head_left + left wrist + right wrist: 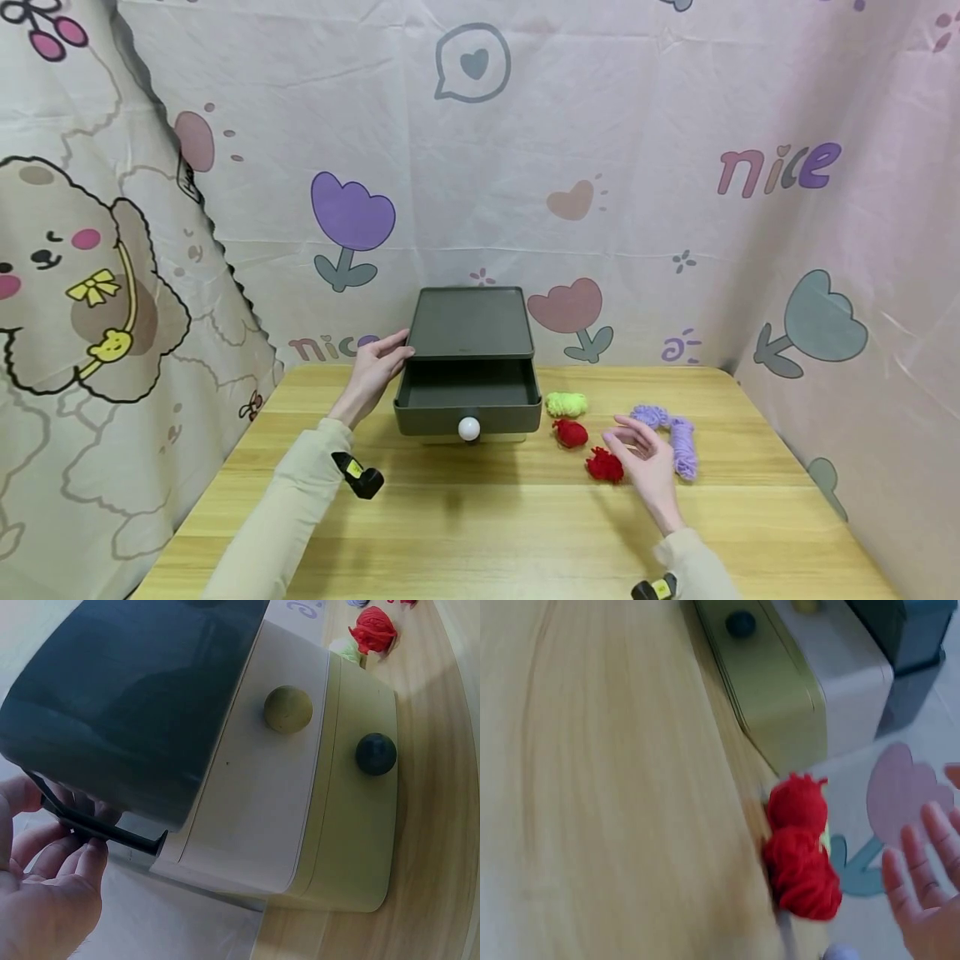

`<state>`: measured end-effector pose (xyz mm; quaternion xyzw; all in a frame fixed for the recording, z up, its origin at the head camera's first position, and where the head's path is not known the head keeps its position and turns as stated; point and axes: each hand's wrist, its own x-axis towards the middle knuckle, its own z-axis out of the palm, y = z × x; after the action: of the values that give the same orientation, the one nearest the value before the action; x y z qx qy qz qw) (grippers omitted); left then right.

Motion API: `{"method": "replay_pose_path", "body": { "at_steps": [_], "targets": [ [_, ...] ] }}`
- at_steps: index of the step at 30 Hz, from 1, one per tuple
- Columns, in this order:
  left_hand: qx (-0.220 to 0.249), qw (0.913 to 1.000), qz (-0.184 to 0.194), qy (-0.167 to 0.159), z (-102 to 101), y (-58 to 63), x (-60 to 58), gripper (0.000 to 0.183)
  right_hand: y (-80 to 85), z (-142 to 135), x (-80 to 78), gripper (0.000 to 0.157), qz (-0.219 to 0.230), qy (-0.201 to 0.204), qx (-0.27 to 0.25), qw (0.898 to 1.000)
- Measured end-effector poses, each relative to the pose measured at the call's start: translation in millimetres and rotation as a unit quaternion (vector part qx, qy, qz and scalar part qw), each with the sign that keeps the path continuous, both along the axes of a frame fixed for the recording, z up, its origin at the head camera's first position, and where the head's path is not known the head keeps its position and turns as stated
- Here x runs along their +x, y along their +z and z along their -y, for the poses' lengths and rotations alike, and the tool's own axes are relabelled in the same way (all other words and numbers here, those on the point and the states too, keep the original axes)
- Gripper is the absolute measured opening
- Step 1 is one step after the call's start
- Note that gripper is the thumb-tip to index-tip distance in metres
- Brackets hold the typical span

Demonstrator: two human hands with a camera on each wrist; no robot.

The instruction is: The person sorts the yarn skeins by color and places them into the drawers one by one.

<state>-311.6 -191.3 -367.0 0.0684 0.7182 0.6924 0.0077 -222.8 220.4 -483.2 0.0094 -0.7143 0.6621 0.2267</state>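
A small drawer cabinet [471,321] stands at the back of the table. Its dark top drawer [467,419], with a white round knob [468,429], is pulled out, and the part of its inside I can see holds nothing. My left hand [377,367] grips the left edge of the dark casing, thumb near its front corner. My right hand [645,462] hovers over the right side of the table, fingers loosely bent and holding nothing. Close to it lie two red yarn balls [604,465], purple yarn skeins [683,448] and a light green yarn skein [566,405].
Below the dark drawer sit a white drawer [251,765] and an olive-green drawer [352,817] with a dark knob [376,754], both closed. A patterned cloth [472,167] hangs behind and beside the wooden table [480,533].
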Motion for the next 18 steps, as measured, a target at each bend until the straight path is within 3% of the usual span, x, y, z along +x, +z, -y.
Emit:
{"method": "replay_pose_path", "body": {
  "at_steps": [7, 18],
  "targets": [
    [-0.005, 1.0, 0.003, 0.002, 0, 0.2, 0.0, 0.055, -10.1, -19, 4.3, 0.054, 0.078, 0.005, 0.078, 0.994],
    [-0.005, 1.0, 0.001, 0.004, 0, 0.4, 0.2, 0.055, -24.0, -30, 1.1, 0.072, 0.169, 0.083, 0.169, 0.967]
  ]
}}
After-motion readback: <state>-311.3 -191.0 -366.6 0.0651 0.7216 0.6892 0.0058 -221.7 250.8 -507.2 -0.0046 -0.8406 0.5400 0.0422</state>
